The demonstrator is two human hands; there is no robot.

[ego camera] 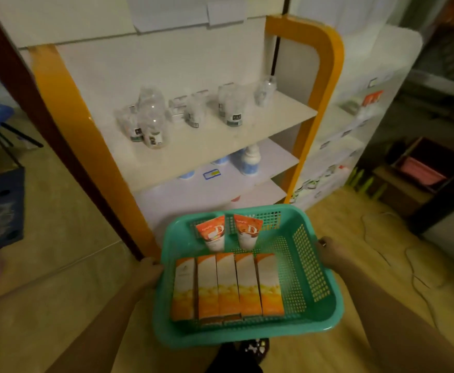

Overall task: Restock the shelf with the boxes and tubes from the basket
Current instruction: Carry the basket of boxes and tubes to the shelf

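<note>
Head view: the person holds the basket (250, 336) before the shelf (207, 152). The left hand (149, 271) grips its left rim and the right hand (331, 254) its right rim, fingers (153, 263) curled round the edge. Five boxes (227, 286) lie along its near wall and two tubes (212, 234) lean at the far wall. Stocking seems not yet begun. Next, one hand must free itself to lift a box to the shelf's bare front edge, before the bottles (150, 122).

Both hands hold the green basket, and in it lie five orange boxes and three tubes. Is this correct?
Not quite: the head view shows two tubes, not three. The rest holds: the left hand and right hand hold the green basket with five orange boxes.
</note>
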